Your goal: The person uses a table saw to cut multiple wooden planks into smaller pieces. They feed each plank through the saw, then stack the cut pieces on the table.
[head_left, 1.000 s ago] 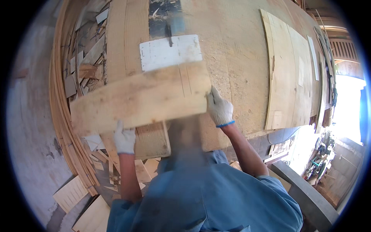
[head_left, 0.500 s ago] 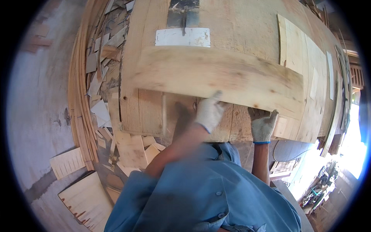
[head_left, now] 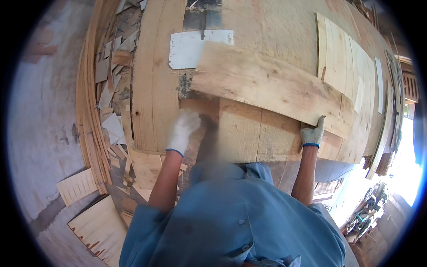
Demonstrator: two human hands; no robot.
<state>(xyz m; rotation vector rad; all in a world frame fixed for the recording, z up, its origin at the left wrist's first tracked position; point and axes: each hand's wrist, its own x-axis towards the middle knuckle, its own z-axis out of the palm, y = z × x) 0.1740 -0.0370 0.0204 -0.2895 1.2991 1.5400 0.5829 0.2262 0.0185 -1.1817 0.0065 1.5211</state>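
A long pale wooden board [head_left: 271, 84] lies slanted over the worktable, its left end farther from me than its right. My right hand [head_left: 312, 133], in a whitish glove with a blue cuff, grips the board's near edge toward the right end. The thumb is on top and the other fingers are hidden underneath. My left hand [head_left: 183, 128], gloved the same way, is away from the board, over the near left part of the table. Motion smears its fingers, so I see nothing held there for certain. A white rectangular plate [head_left: 184, 50] lies beyond the board's left end.
Flat pale panels [head_left: 342, 49] lie on the worktable [head_left: 155, 80] at the right. Long thin wood strips [head_left: 87, 98] and scrap pieces [head_left: 113, 127] crowd the left side. A panel [head_left: 100, 231] leans at the lower left. Cluttered tools [head_left: 367, 216] are at the lower right.
My left hand has left the board and moved left. The board has turned, its left end shifting right and uncovering more of the white plate. My right hand still grips the near edge.
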